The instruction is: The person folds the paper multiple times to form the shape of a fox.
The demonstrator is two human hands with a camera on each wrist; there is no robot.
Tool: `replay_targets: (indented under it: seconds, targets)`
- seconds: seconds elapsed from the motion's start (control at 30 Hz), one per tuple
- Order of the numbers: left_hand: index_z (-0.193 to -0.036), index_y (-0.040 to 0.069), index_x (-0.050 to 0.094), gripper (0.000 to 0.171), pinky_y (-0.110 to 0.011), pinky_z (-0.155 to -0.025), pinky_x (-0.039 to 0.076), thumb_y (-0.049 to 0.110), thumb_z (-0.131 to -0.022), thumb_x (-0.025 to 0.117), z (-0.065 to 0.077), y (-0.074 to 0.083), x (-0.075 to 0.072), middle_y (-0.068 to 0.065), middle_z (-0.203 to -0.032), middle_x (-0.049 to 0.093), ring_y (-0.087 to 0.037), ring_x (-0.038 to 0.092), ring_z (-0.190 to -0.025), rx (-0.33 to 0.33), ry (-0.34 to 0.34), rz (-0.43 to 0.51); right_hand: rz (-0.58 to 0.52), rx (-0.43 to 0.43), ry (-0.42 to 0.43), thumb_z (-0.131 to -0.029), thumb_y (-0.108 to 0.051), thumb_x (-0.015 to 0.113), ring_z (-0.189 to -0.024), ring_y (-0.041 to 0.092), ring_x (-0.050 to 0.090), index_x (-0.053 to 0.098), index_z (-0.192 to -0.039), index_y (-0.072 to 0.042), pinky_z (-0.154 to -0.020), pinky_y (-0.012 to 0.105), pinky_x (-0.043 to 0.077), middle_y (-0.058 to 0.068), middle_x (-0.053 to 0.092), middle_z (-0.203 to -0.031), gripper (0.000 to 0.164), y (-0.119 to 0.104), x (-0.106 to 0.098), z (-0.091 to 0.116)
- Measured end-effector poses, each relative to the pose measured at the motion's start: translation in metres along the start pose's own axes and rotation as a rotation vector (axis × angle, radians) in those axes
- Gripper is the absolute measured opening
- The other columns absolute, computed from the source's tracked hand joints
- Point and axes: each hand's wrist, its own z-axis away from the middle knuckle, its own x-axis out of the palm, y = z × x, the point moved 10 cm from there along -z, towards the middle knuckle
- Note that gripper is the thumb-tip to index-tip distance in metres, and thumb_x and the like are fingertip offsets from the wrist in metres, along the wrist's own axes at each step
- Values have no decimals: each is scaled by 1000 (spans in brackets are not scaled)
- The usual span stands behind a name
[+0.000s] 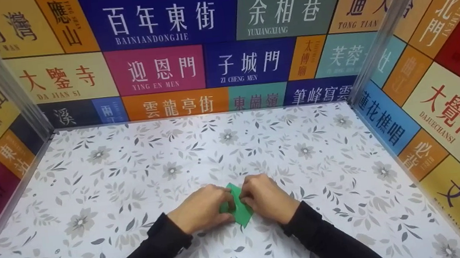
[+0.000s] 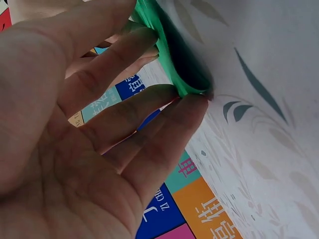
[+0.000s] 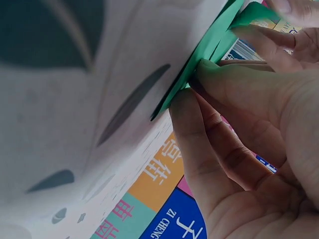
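A small piece of folded green paper (image 1: 243,215) lies low over the patterned tabletop, between both hands. It looks roughly diamond-shaped from the head view, with a point toward the person. My left hand (image 1: 202,208) holds its left side, several fingertips along the edge. In the left wrist view, the paper (image 2: 172,62) bows into an open fold with a dark hollow. My right hand (image 1: 268,198) pinches the right side between thumb and index finger. Layered flaps of the paper (image 3: 202,52) show in the right wrist view. Fingers cover part of the sheet.
White tabletop (image 1: 150,151) with grey flowers and leaves spreads around the hands. Upright panels with colourful Chinese place-name signs (image 1: 154,70) enclose it at the back, left and right. Clear edge strips (image 1: 356,62) run up the corners.
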Motion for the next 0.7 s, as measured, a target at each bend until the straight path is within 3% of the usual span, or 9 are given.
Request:
replay_targets:
  seconds: [0.1, 0.27, 0.57, 0.7]
  targets:
    - [-100, 9, 88, 18, -29, -74, 61, 17, -89, 100, -1, -1, 1, -2, -98, 86, -12, 69, -76, -1, -5, -8, 0, -8, 7, -85, 9, 89, -81, 23, 77, 89, -90, -6, -75, 33, 67, 6, 78, -86, 16, 0, -1, 0]
    - [-104, 10, 89, 18, -32, -76, 65, 14, -90, 99, -2, -2, 5, -2, -104, 86, -16, 74, -80, -4, -27, -32, -5, -6, 5, -86, 10, 89, -80, 23, 77, 89, -90, -6, -74, 32, 66, 7, 78, -86, 16, 1, 1, 0]
    - [-113, 12, 93, 19, -36, -90, 71, 9, -94, 94, 0, 0, 5, -4, -114, 89, -23, 85, -99, 41, -53, -57, -20, 1, 2, -86, 10, 88, -81, 24, 78, 89, -91, -5, -75, 33, 67, 8, 79, -87, 16, 1, 0, -1]
    - [-112, 14, 94, 19, -33, -87, 69, 10, -94, 94, 1, 1, 5, -3, -108, 88, -20, 83, -94, 64, -68, -61, -18, 3, -3, -87, 8, 90, -80, 24, 78, 89, -90, -5, -74, 32, 66, 7, 79, -86, 14, 1, 0, -2]
